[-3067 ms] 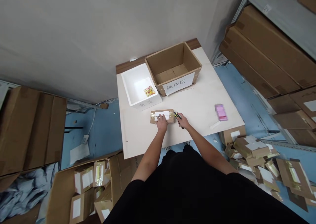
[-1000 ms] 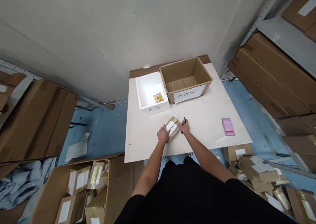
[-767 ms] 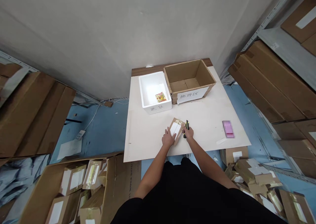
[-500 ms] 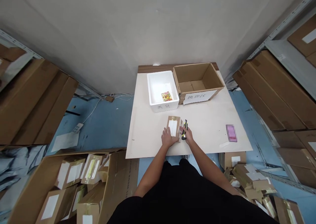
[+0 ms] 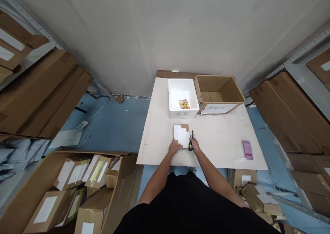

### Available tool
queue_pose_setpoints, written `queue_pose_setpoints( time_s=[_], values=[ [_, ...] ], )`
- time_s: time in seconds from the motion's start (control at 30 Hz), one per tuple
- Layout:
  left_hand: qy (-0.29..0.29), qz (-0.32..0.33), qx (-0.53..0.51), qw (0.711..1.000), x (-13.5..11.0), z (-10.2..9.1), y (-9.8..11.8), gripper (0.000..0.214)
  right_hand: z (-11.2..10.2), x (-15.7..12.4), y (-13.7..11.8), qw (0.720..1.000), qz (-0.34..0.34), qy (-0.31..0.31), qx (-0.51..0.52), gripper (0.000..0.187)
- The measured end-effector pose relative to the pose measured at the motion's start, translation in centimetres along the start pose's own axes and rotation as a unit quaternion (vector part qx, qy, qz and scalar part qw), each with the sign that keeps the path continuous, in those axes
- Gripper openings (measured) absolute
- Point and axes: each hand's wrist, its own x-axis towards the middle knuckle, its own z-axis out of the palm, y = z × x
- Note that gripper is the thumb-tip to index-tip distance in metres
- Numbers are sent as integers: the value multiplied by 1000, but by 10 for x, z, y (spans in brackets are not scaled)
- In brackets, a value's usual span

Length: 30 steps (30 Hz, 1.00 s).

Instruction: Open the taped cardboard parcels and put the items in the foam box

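Observation:
A small cardboard box [image 5: 181, 136] with a big white label facing up is between my hands near the table's front edge. My left hand [image 5: 174, 146] grips its lower left corner, fingers partly hidden by the box. My right hand [image 5: 195, 145] is closed around a black and yellow utility knife [image 5: 191, 140] and sits against the box's right side. Whether the blade is out, I cannot tell. Behind the box stands a white foam box [image 5: 184, 114] with a colourful packet [image 5: 184, 104] inside, beside an open cardboard carton [image 5: 219, 108] with a handwritten paper label.
A pixelated pink item [image 5: 247, 149] lies on the right of the white table [image 5: 152, 137]. On the floor at left, a large carton [image 5: 129, 172] holds several parcels. More parcels [image 5: 257, 196] lie at lower right. Shelves with long cartons [image 5: 291, 103] flank both sides.
The box has been turned over: its taped face with a narrow label gave way to a face mostly covered by a white label. My left hand moved from its top to its lower left corner.

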Motion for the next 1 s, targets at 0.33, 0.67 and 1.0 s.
queue_pose_setpoints(
  time_s=[0.33, 0.67, 1.0],
  values=[
    [44, -78, -199, 976, 9, -1, -17, 96, 7, -14, -26, 997, -11, -36, 71, 53],
    [-51, 189, 292, 936, 35, -88, 33, 127, 33, -23, -35, 995, -17, -90, -33, 39],
    [-38, 79, 333, 939, 21, -46, 54, 127, 30, 0, -106, 877, -155, -98, -445, 55]
  ],
)
